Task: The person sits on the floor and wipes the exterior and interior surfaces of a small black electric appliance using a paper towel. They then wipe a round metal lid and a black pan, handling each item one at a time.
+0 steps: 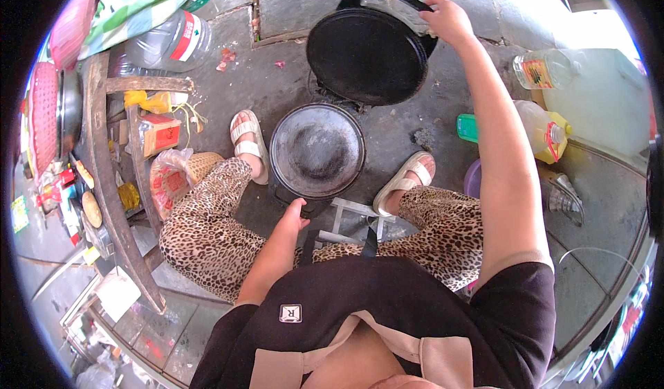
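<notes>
My right hand (447, 23) is stretched far forward and grips the end of a black bar handle. That handle belongs to a round black pan half (368, 54), apparently of an electric griddle, tilted up with its dark inside towards me. Closer in, between my feet, lies a round pan half (317, 153) with a worn grey metal face. My left hand (295, 216) holds the dark handle (314, 210) at its near edge. The two halves meet or nearly meet at the back; whether a hinge joins them cannot be told.
A wooden rack (116, 191) and a wicker basket (206, 164) with a plastic liner stand at left. Large plastic bottles (171, 41) are behind them. On the right are a clear bottle (542, 69), a jug (534, 124) and a pale plastic bin (596, 98). Onion-skin-like scraps (225, 58) litter the floor.
</notes>
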A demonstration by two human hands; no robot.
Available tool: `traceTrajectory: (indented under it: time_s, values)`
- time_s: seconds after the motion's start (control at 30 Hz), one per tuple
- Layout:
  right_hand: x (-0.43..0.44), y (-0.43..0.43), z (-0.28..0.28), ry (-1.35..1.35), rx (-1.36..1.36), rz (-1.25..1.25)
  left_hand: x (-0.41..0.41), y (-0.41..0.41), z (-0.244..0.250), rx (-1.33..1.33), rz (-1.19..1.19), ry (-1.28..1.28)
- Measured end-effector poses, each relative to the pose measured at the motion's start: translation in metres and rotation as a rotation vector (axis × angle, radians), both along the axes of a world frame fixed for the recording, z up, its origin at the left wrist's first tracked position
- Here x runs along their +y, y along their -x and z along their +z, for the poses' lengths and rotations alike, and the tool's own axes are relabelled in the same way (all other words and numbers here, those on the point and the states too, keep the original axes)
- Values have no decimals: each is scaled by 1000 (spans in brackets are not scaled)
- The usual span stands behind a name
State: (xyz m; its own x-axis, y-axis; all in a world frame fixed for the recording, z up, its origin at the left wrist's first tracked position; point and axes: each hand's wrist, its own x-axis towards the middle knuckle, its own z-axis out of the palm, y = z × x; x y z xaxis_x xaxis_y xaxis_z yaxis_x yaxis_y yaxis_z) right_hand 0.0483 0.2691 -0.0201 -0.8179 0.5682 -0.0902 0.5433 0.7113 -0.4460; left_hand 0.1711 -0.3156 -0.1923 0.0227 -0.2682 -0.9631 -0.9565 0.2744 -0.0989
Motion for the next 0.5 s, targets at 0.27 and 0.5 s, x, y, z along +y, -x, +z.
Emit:
traceTrajectory:
  time_s: [0.27, 0.5]
  values:
    - [-72, 10, 48, -206, 145, 196, 8, 6, -1, 136, 124, -145]
    - [-101, 28, 72, -123, 220, 228, 46, 83, 84, 650, -39, -597]
